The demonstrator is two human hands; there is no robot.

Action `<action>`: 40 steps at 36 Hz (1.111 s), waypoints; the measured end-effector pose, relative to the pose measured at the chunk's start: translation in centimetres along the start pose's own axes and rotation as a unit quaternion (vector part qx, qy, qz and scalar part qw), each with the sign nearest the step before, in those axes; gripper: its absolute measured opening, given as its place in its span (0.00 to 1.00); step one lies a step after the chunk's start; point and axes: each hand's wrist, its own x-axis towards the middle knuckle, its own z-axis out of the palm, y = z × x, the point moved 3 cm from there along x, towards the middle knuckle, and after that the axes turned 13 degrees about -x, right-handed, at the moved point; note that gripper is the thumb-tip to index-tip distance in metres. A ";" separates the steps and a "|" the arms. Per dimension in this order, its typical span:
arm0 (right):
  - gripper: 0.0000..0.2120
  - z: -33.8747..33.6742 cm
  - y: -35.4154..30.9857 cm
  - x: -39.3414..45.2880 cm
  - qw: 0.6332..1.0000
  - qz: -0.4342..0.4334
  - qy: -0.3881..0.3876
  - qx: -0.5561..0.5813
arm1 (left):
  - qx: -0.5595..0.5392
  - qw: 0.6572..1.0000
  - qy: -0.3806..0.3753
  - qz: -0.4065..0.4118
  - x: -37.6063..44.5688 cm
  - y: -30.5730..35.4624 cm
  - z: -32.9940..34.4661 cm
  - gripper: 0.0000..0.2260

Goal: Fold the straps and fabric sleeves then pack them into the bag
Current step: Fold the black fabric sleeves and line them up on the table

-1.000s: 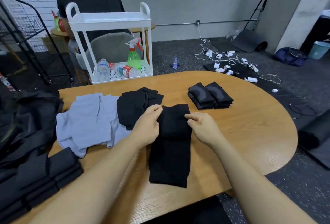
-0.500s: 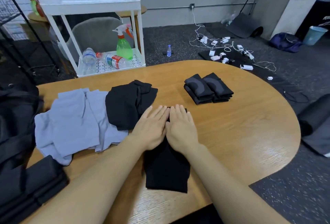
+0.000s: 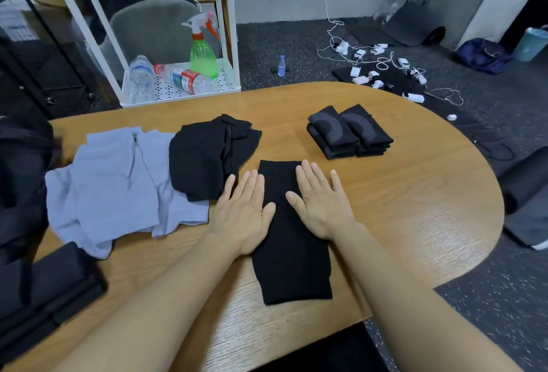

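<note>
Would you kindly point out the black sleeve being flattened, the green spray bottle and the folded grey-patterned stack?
black sleeve [image 3: 292,271]: head view, near half, below the hands.
green spray bottle [image 3: 203,57]: head view, green body.
folded grey-patterned stack [image 3: 350,131]: head view, top surface.

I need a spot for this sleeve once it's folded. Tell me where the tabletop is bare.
The wooden table is bare right of the right hand, below the folded black-and-grey sleeves. The left side is crowded: the grey cloth, the black fabric pile and the left hand beside the flat black sleeve.
</note>
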 end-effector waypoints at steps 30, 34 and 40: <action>0.43 1.1 -5.1 -9.9 0.996 -0.050 0.044 0.059 | -0.045 0.998 -0.022 0.038 -8.9 3.7 0.9 0.37; 0.41 1.5 -3.5 -10.2 0.999 -0.011 0.028 0.038 | -0.030 0.999 -0.019 0.037 -9.1 3.0 1.0 0.38; 0.41 2.1 -1.7 -11.0 0.999 0.017 0.020 0.022 | -0.026 0.999 -0.016 0.038 -9.7 2.1 0.7 0.37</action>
